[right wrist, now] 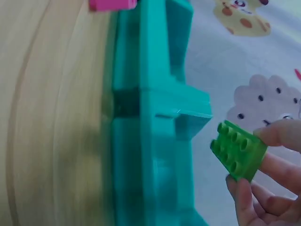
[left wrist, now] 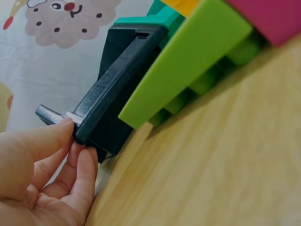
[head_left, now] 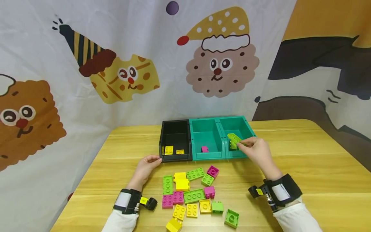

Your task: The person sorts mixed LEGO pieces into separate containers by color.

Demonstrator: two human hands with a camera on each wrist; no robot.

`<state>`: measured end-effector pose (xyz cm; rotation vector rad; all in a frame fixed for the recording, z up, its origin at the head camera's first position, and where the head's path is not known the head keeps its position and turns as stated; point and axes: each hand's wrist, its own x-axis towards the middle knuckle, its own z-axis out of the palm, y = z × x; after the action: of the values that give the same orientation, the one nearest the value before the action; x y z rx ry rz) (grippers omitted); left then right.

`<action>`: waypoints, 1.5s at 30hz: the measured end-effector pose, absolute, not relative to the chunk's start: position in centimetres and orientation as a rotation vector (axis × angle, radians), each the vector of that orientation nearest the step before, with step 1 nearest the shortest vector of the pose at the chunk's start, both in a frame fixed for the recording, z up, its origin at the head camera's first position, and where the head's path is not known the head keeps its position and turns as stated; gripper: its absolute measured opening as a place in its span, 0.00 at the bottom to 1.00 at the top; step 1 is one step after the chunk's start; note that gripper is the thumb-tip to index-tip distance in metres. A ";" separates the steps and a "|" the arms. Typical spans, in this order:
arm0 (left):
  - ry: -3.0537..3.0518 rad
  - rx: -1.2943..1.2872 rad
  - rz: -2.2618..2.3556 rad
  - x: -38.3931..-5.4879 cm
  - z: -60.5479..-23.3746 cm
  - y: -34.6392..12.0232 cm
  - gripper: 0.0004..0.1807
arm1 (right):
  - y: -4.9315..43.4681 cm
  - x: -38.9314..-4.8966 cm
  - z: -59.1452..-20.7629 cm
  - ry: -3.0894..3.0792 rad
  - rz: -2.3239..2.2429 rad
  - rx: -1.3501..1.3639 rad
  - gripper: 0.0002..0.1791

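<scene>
My right hand pinches a green building brick between thumb and fingers, above the front of the right-hand teal bin. More green shows just under that brick in the head view; whether it is a second brick, I cannot tell. At the front left corner of the black bin, my left hand grips the rim with thumb and fingertips. Yellow bricks lie inside the black bin. A pink brick lies in the middle teal bin.
Several loose green, yellow and pink bricks lie in front of the bins, among them a long green brick, a pink brick and a yellow brick. A printed cloth hangs behind the wooden table.
</scene>
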<state>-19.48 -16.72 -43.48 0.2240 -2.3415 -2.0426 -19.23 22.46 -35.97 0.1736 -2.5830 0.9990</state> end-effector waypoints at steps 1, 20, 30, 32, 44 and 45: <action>-2.343 0.226 -2.040 -19.5 -43.5 -16.7 0.13 | 22.6 -19.5 -36.1 -2.581 0.979 0.165 0.12; -2.352 0.240 -2.027 -19.4 -43.5 -16.6 0.12 | 21.0 -24.3 -38.0 -2.593 0.609 0.345 0.10; -2.366 0.229 -2.019 -19.3 -43.2 -16.4 0.13 | 20.2 -25.2 -38.8 -2.661 0.598 0.414 0.13; -2.364 0.232 -2.021 -19.4 -43.2 -16.4 0.13 | 20.1 -25.3 -38.8 -2.668 0.606 0.419 0.13; -2.334 0.216 -2.037 -19.6 -43.5 -16.6 0.12 | 20.5 -25.4 -38.9 -2.811 0.522 0.507 0.08; -2.334 0.216 -2.036 -19.6 -43.5 -16.7 0.12 | 20.5 -25.4 -38.8 -2.811 0.518 0.517 0.07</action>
<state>-19.55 -16.66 -43.46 0.2164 -2.3341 -2.0361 -25.36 20.54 -38.80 0.5170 -2.8112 0.5180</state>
